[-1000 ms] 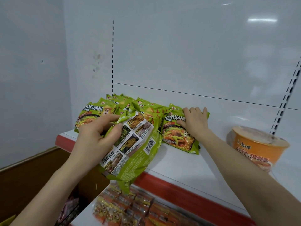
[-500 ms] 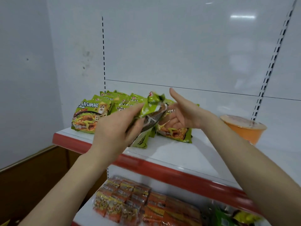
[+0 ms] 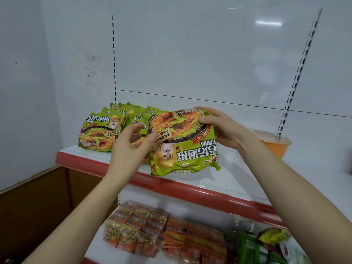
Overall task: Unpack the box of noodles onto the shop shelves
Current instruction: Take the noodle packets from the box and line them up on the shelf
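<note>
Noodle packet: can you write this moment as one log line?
held: green noodle packet, print upside down | left hand: holds left edge | right hand: grips right end | place: above shelf front

Shop, red-edged white shelf (image 3: pixel 190 189), rows of noodle packets (image 3: pixel 99 130)

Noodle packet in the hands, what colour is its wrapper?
The noodle packet is mainly green, with a noodle-bowl picture; head view shows it best.

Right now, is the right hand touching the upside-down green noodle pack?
Touching. Head view: the right hand grips the noodle pack at its upper right corner, fingers curled over the top edge.
</note>
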`<action>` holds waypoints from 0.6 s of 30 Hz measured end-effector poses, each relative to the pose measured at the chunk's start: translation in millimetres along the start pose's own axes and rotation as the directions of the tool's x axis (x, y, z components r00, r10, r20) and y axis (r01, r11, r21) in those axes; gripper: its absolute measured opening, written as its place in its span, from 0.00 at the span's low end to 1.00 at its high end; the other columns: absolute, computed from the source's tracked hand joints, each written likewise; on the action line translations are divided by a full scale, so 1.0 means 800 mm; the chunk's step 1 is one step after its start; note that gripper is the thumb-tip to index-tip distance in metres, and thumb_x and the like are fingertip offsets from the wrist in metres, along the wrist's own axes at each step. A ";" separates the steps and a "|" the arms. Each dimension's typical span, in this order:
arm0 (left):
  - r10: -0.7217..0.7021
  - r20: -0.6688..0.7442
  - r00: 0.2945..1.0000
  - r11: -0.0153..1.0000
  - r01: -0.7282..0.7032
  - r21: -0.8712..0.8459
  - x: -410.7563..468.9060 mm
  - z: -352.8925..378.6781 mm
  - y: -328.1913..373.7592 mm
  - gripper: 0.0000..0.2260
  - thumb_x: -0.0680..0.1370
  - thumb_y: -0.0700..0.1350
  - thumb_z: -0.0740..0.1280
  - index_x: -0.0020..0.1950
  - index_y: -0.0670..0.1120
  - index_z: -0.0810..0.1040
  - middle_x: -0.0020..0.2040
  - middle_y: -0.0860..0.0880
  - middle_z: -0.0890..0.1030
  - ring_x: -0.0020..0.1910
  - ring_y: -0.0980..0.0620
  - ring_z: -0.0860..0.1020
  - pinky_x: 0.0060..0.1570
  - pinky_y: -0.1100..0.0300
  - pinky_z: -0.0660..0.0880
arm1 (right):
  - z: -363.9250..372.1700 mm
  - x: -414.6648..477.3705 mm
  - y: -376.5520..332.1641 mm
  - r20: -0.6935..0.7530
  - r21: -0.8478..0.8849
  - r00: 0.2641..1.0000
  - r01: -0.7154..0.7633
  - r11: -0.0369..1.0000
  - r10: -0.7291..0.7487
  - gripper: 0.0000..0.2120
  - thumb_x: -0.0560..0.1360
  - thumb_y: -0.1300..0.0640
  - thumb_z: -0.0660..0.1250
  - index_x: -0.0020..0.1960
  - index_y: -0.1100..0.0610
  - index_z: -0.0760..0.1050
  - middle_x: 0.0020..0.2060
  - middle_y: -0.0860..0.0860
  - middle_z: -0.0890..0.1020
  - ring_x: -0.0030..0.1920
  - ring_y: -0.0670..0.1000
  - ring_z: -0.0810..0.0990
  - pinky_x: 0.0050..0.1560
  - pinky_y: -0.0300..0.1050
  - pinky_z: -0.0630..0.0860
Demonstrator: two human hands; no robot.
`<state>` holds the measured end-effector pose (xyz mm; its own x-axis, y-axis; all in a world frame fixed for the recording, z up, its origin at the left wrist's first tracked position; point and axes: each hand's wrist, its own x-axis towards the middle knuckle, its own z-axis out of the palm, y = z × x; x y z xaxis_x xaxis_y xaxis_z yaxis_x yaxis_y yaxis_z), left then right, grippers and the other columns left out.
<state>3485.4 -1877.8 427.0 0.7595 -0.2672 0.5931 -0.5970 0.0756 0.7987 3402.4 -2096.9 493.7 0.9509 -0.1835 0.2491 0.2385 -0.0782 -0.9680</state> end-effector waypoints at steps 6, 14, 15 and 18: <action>-0.362 0.363 0.859 0.783 0.491 -0.381 0.013 0.002 -0.005 0.38 0.65 0.49 0.76 0.71 0.49 0.62 0.55 0.47 0.81 0.45 0.47 0.82 0.39 0.51 0.79 | 0.006 -0.002 0.001 0.083 0.013 0.996 -0.019 1.000 0.018 0.32 0.52 0.53 0.81 0.54 0.55 0.78 0.46 0.55 0.84 0.43 0.53 0.83 0.45 0.47 0.81; -0.493 0.167 0.854 0.384 0.386 -0.839 0.013 0.048 0.019 0.18 0.74 0.38 0.68 0.62 0.47 0.69 0.56 0.45 0.80 0.45 0.48 0.82 0.44 0.49 0.80 | -0.003 -0.012 0.042 -0.253 0.497 0.960 0.024 0.867 0.119 0.25 0.76 0.38 0.56 0.55 0.59 0.73 0.40 0.55 0.84 0.39 0.52 0.84 0.39 0.43 0.81; -0.517 0.147 0.844 0.336 0.358 -0.871 0.013 0.056 0.022 0.17 0.74 0.37 0.68 0.61 0.47 0.70 0.57 0.44 0.80 0.48 0.46 0.82 0.44 0.48 0.80 | 0.007 -0.018 0.049 -0.232 0.500 0.965 0.011 0.866 0.121 0.26 0.74 0.37 0.56 0.56 0.58 0.73 0.39 0.55 0.84 0.38 0.51 0.84 0.39 0.44 0.81; -0.526 0.101 0.845 0.307 0.299 -0.904 0.012 0.078 0.031 0.17 0.74 0.35 0.67 0.61 0.45 0.70 0.58 0.43 0.79 0.51 0.45 0.80 0.37 0.53 0.81 | 0.043 -0.023 0.064 -0.232 0.289 0.972 0.033 0.957 0.036 0.29 0.66 0.37 0.64 0.59 0.56 0.73 0.50 0.57 0.82 0.49 0.54 0.81 0.53 0.53 0.78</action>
<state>3461.8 -1938.4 445.9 0.9293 -0.3625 0.0705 0.2775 0.8114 0.5145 3403.7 -2063.8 438.9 0.8873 -0.4084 0.2143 0.3168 0.2021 -0.9267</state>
